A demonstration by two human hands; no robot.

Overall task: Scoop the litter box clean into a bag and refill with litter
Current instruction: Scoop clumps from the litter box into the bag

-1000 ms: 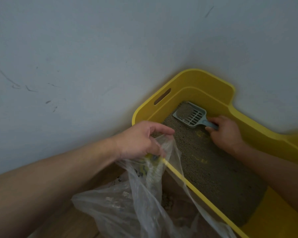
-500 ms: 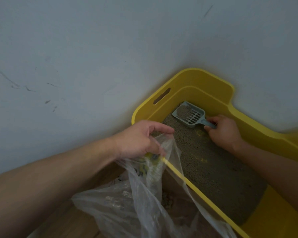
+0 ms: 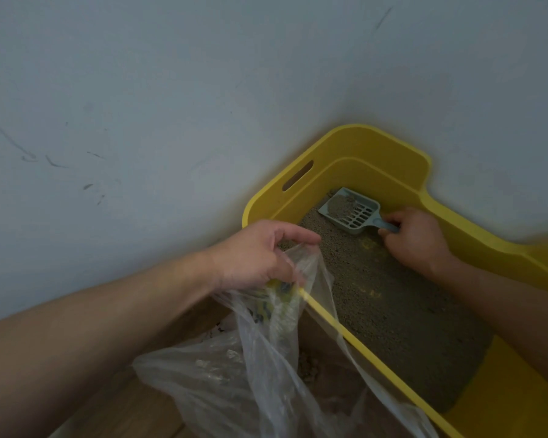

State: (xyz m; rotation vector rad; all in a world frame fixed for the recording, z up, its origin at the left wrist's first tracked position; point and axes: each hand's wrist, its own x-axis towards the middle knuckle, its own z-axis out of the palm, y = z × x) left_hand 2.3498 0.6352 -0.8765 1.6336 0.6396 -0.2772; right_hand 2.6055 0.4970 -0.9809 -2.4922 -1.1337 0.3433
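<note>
A yellow litter box [image 3: 355,143] sits in the corner against the wall, with grey-brown litter [image 3: 393,305] spread over its floor. My right hand [image 3: 415,238] grips the handle of a grey-blue slotted scoop [image 3: 350,210] at the box's far end; the scoop holds a small heap of litter. My left hand [image 3: 260,254] pinches the rim of a clear plastic bag [image 3: 234,374], which hangs over the near left wall of the box. Some clumps lie inside the bag.
A pale scuffed wall [image 3: 140,105] fills the upper and left view right behind the box. Brown wooden floor [image 3: 124,412] shows under the bag at the bottom left. The box has a slot handle [image 3: 298,175] in its far left wall.
The scoop has lifted slightly off the litter at the far end and carries a small heap. My left hand and the bag have stayed put.
</note>
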